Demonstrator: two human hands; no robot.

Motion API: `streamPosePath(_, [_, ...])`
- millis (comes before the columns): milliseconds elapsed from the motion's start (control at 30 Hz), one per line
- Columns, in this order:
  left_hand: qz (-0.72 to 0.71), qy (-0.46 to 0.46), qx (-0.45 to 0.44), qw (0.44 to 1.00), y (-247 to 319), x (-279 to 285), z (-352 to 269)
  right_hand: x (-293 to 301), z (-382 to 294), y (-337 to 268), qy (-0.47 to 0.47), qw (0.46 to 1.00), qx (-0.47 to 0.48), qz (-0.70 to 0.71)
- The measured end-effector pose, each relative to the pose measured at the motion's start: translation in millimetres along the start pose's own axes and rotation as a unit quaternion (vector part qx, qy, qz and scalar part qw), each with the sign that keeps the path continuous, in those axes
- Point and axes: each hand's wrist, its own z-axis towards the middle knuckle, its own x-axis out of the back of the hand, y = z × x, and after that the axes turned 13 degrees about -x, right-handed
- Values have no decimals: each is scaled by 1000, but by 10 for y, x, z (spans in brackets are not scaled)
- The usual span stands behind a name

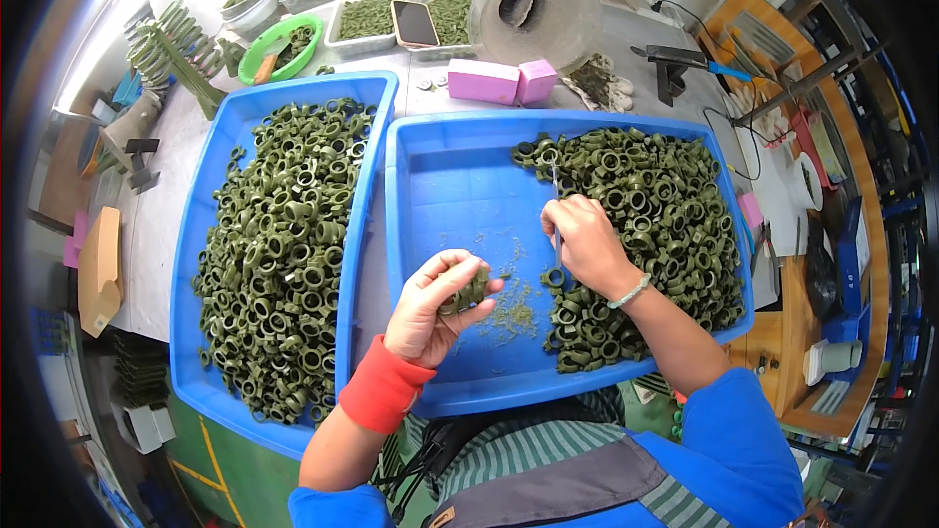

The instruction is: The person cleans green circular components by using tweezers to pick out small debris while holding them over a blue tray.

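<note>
My left hand, with a red wristband below it, holds several olive-green ring-shaped parts above the right blue plastic tray. My right hand grips a slim metal tool, whose kind I cannot tell; its far end reaches up to the rings at the pile's upper left edge. A large pile of green ring parts fills the right part of this tray. Green shavings lie on its floor between my hands. The left blue tray holds another pile of such rings.
Behind the trays stand pink boxes, a clear funnel-like hood, a phone on tubs of green pieces, and a green bowl. A soiled glove and a clamp-like tool lie at the back right.
</note>
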Motion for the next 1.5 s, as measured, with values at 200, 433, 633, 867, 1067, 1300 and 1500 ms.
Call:
streamPosePath(200, [60, -31, 5, 998, -19, 29, 22, 43, -11, -101, -47, 998, -20, 34])
streamPosePath(433, [6, -43, 60, 997, -11, -26, 15, -19, -33, -33, -50, 999, 4, -6])
streamPosePath(633, [32, -41, 57, 997, -50, 66, 28, 168, 8, -231, -139, 934, -87, 317])
streamPosePath(867, [109, -41, 12, 993, -83, 70, 27, 285, -52, -482, -238, 746, -144, 605])
streamPosePath(1067, [151, -19, -38, 988, -107, 44, 16, 320, -99, -528, -207, 770, -111, 593])
streamPosePath(1300, [157, -9, -62, 986, -108, 16, 8, 279, -149, -587, -113, 845, -56, 520])
streamPosePath(1500, [148, -9, -54, 987, -99, 11, 10, 329, -136, -616, -70, 894, -3, 442])
